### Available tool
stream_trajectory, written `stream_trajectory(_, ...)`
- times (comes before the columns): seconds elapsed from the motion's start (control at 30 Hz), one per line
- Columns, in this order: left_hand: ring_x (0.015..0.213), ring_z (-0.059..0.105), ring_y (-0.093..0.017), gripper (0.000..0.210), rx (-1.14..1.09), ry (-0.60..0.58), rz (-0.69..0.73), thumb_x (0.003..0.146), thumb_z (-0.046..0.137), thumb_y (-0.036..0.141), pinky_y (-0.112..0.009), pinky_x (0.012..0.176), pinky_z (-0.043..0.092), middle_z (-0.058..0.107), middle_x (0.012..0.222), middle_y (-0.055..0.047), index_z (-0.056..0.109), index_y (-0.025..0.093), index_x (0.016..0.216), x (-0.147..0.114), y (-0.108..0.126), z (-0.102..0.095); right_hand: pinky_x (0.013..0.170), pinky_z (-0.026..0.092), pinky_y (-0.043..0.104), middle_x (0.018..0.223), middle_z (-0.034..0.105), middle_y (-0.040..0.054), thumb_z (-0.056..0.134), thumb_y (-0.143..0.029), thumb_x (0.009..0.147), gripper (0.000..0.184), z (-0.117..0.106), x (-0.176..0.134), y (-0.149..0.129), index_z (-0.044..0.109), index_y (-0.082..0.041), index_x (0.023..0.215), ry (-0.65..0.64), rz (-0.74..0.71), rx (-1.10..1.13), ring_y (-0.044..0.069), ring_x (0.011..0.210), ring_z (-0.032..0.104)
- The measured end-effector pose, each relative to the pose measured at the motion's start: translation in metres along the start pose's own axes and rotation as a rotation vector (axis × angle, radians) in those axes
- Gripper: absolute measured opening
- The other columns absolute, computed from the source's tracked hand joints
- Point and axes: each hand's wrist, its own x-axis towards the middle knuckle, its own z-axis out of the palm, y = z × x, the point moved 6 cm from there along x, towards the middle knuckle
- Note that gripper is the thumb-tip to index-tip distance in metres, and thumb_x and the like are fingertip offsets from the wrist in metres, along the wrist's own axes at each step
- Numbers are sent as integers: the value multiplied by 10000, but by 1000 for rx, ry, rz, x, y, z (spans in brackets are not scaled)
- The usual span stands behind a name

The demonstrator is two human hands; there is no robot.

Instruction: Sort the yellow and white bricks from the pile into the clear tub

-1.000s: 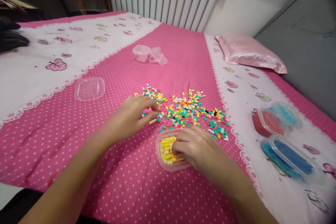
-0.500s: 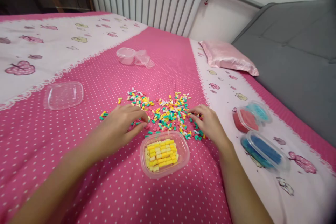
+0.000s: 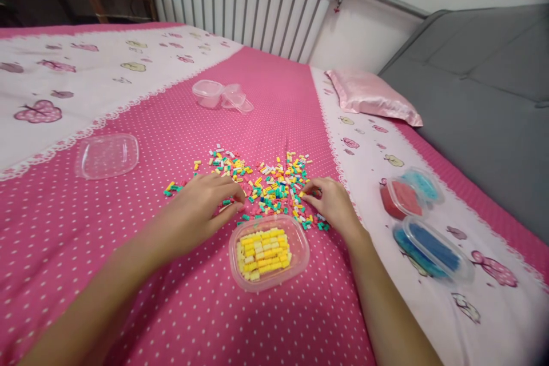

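Pink dotted bed [image 3: 326, 314], left hand [image 3: 208, 206] and right hand [image 3: 331, 201] over it
Both hands curl, fingers bent; whether either grips a brick, I cannot tell. Between them, on the near side, sits a clear tub [image 3: 301, 249] of yellow bricks [image 3: 263, 251]; loose multicoloured bricks [image 3: 278, 187] lie scattered beyond it.

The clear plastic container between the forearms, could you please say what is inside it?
The clear rounded-rectangular plastic container shows rows of small yellow and pale yellow bricks; anything beneath the top ones is covered.
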Motion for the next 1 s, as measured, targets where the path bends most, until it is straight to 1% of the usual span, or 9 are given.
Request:
stream_trajectory(0.1,957,587,-221,277,8,-14,-5,1023,427,354,-373,844,388,694,992,-17,667,225,974,0,0,2,703,458,333,782,753,32,757,-193,796,46,-2,0,4,722,-221,785,30,36,39,208,721,657)
stream_trajectory(0.23,961,591,-206,260,-34,-40,-7,1021,427,337,-358,842,399,689,1009,-10,660,225,988,0,0,5,725,463,341,807,734,34,734,-187,791,47,-10,0,-2,698,-217,787,71,13,120,210,746,646)
stream_trajectory(0.37,981,596,-208,246,-54,-57,-4,1018,433,322,-354,853,402,688,1020,-18,655,218,1003,1,1,7,701,495,331,791,708,31,699,-233,815,43,-18,-2,-10,675,-210,787,103,-2,250,192,715,642)
stream_trajectory(0.53,989,599,-212,232,-40,-59,14,1016,449,314,-358,869,393,691,1009,-17,656,213,992,1,4,4,749,555,339,808,728,33,698,-255,797,58,-22,-5,-17,680,-201,786,78,-6,420,196,759,699)
stream_trajectory(0.63,957,601,-202,214,-37,-53,13,1010,471,311,-347,850,396,690,986,-12,661,215,990,0,4,2,752,566,331,831,739,35,706,-246,793,53,-32,-13,-34,693,-199,812,52,-15,481,192,774,712)
stream_trajectory(0.73,947,599,-200,217,-34,-52,-1,1017,474,327,-341,828,398,687,985,-8,663,222,997,0,3,2,756,554,294,853,750,13,703,-213,815,31,-42,-28,-68,706,-218,846,-6,-61,513,172,808,714)
stream_trajectory(0.8,956,597,-202,205,-32,-43,-7,1017,489,335,-347,835,396,686,993,-3,660,225,992,-1,3,4,757,531,270,859,750,-11,680,-142,833,92,-41,-41,-95,701,-229,850,-116,-138,483,153,823,708)
stream_trajectory(0.9,978,592,-208,181,-35,-30,9,1012,509,325,-359,860,394,684,1008,-7,653,218,992,-1,4,6,706,468,249,824,728,-43,659,-50,835,175,-27,-55,-120,663,-225,832,-268,-175,323,126,771,673)
stream_trajectory(1.0,988,589,-210,156,-45,-28,28,1005,530,302,-355,865,395,678,1010,-17,650,204,991,0,8,8,669,400,255,824,699,-46,670,-41,840,180,-10,-61,-125,635,-216,821,-408,-154,165,127,756,634)
